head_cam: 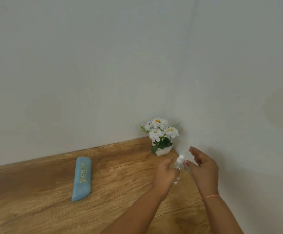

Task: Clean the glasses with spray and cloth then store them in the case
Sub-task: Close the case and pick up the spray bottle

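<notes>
A small clear spray bottle (178,167) with a white cap stands near the right wall on the wooden table (120,191). My left hand (165,176) wraps around the bottle's body from the left. My right hand (202,168) hovers just right of the bottle with its fingers spread and nothing in it. A closed blue glasses case (82,178) with gold lettering lies on the table to the left, apart from both hands. No glasses and no cloth are in view.
A white pot of white flowers (161,137) sits in the corner behind the bottle. Pale walls bound the table at the back and on the right.
</notes>
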